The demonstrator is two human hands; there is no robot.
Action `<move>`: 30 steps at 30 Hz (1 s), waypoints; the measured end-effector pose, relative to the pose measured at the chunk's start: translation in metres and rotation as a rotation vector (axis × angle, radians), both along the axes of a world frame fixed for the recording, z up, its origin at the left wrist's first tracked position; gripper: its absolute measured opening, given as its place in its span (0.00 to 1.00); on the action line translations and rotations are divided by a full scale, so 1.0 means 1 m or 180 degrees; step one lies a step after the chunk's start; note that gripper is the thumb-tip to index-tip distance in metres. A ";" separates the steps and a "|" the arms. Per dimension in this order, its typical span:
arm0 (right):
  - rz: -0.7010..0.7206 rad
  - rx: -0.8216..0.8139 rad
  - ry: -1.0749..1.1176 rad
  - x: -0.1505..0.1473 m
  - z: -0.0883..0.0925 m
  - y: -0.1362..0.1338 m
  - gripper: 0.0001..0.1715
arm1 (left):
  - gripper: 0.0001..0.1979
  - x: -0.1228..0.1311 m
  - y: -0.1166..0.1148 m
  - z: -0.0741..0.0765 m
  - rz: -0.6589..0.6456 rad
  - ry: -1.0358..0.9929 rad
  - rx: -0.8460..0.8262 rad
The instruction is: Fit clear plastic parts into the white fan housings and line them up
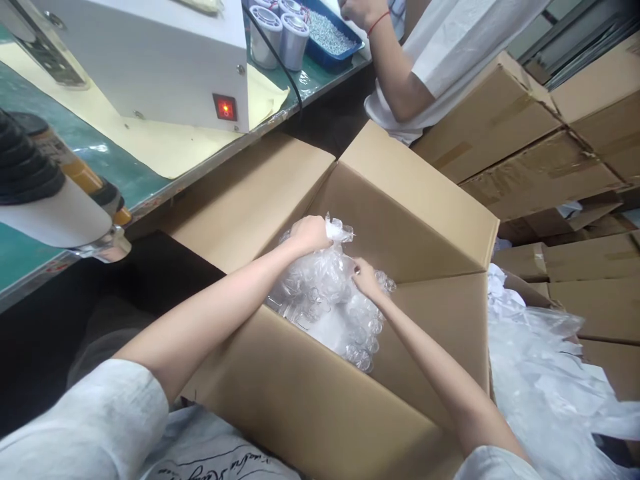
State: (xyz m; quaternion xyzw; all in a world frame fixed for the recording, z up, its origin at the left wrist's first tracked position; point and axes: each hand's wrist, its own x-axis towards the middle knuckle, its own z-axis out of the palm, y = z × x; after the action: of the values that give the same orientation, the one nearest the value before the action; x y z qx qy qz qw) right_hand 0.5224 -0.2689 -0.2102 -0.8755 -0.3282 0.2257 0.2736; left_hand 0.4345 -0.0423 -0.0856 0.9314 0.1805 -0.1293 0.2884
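An open cardboard box (310, 380) stands in front of me with its flaps spread. Inside it sits a clear plastic bag (325, 273) full of small, round, transparent plastic pieces (363, 340); their exact kind I cannot make out. My left hand (311, 233) is closed around the bag's bunched upper part, and some crumpled film sticks out past the fist. Lower and to the right, my right hand (367, 279) pinches the side of the same bag. Both forearms reach in over the box's near edges.
At upper left, a white machine (175, 60) with a lit red switch stands on a green workbench (150, 183). A heat-gun-like tool (55, 207) juts in at left. Another person's arm (400, 73) is beyond the box. Stacked cartons (500, 127) and loose plastic bags (545, 380) lie right.
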 end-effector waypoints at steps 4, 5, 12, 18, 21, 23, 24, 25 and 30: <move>0.0598 -0.0666 -0.0009 -0.022 -0.036 -0.026 0.12 | 0.21 0.001 0.001 -0.002 0.0018 -0.0004 0.0085; 0.0689 -0.0744 -0.0016 -0.025 -0.042 -0.029 0.12 | 0.20 0.001 0.001 -0.003 -0.0020 0.0010 0.0083; 0.0440 -0.0307 -0.0200 0.004 -0.034 -0.005 0.14 | 0.26 0.002 0.001 -0.009 -0.0362 0.0093 -0.0093; 0.0062 0.0688 -0.0203 0.010 0.022 0.029 0.15 | 0.19 0.009 -0.005 -0.021 -0.0901 0.0075 -0.0514; 0.0037 0.1017 -0.0114 0.003 0.041 0.042 0.16 | 0.12 0.010 -0.005 -0.020 -0.0828 0.0043 -0.0534; 0.0013 0.1041 -0.0101 0.004 0.045 0.045 0.18 | 0.13 0.008 -0.004 -0.016 -0.0623 0.0017 -0.0453; -0.0007 0.0978 -0.0117 0.007 0.044 0.045 0.19 | 0.13 0.006 -0.004 -0.013 -0.0503 0.0001 -0.0387; -0.0028 0.0864 -0.0149 0.011 0.041 0.043 0.21 | 0.14 0.004 -0.003 -0.010 -0.0391 -0.0020 -0.0316; 0.0100 -0.0371 -0.0417 0.026 0.005 0.009 0.16 | 0.17 -0.001 -0.002 -0.003 -0.0098 -0.0060 -0.0122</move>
State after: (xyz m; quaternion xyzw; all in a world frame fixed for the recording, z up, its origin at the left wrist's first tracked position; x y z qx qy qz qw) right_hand 0.5487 -0.2596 -0.2053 -0.8975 -0.3454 0.1910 0.1966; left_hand 0.4335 -0.0444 -0.0883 0.9296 0.1609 -0.1283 0.3058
